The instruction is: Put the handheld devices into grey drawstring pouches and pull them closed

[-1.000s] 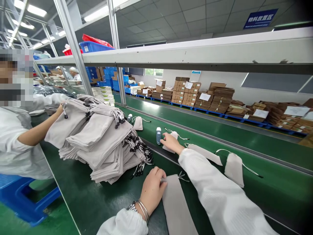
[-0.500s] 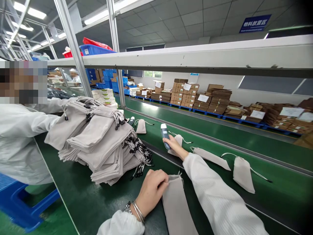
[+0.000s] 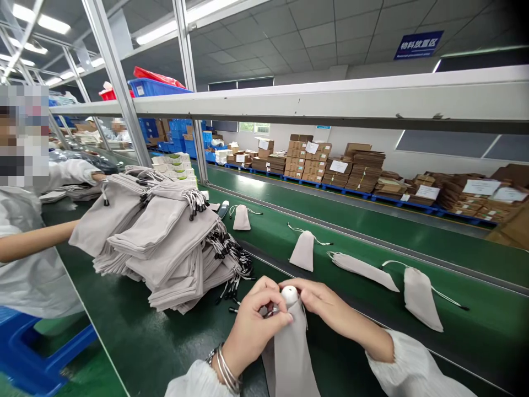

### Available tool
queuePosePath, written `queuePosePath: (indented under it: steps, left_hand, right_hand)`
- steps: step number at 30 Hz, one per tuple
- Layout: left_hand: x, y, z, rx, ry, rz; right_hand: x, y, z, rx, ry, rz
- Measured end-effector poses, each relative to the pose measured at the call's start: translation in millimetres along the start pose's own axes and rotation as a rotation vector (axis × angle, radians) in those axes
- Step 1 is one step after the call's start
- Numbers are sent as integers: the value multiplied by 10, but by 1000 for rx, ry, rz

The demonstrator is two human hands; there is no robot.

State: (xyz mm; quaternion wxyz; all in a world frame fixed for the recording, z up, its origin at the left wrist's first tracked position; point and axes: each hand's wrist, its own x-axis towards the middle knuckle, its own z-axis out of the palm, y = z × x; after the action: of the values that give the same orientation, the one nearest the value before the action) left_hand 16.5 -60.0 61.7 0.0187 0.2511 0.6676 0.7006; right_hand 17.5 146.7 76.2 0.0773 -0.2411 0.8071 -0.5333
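Long, pale grey fabric drawstring pouch (image 3: 293,355) lies before you on the dark green table (image 3: 136,336), nearer the belt-side edge than the table's left edge. Its mouth is at the end away from you, and its long axis runs back toward you until the lower part leaves the view.

What matters most is the line-up at that mouth: a smooth white rounded tip (image 3: 290,294) shows between your two hands, seemingly in line with the cloth's length; whatever lies below it is hidden.

Your left hand (image 3: 256,320) is closed on the left of the mouth, thumb and fingers pinching the cloth. Your right hand (image 3: 328,306) bends round from the belt side, fingers close by the tip; you cannot tell whether they press cloth or tip. Neither hand is clearly nearer; they flank the opening.

To the left, a heap of similar pale grey pouches (image 3: 165,242) stands toward the table's left edge. Past the right-hand edge, four small grey pouches (image 3: 302,252) lie spaced along the green belt (image 3: 475,264).
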Motion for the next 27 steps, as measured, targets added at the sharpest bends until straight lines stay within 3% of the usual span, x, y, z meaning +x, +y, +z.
queuePosePath:
  steps: [3, 5, 7, 9, 12, 14, 17, 19, 21, 24, 27]
  left_hand:
    - [14, 54, -49, -28, 64, 4]
    - [42, 73, -150, -52, 130, -10]
    - [75, 71, -261, -107, 225, -40]
    - [100, 43, -326, -173, 269, -73]
    - [101, -42, -287, -169, 166, -80]
    - [75, -117, -205, -33, 100, -54]
    - [27, -242, -107, 328, 43, -39]
    - [15, -327, -87, 571, 15, -15]
    - [23, -407, -96, 783, 19, 20]
    - [47, -490, -131, 992, 5, 4]
    - [51, -506, -159, 1005, -74, -8]
  right_hand:
    - [-145, -147, -112, -12, -140, 143]
    - [-282, -225, -260, -46, -216, 143]
    - [-443, -289, -425, -58, -212, 117]
    - [-593, -344, -559, 23, -128, 148]
    - [-723, -431, -657, 243, 184, 234]
    - [-726, -502, -685, 301, 505, 186]
    - [-629, -576, -731, 126, 982, 9]
    - [-517, -542, -766, -95, 1100, -31]
    - [-383, -421, -775, -286, 1003, -1]
    - [-171, -146, -690, -445, 668, 57]
    - [5, 118, -491, -519, 326, 105]
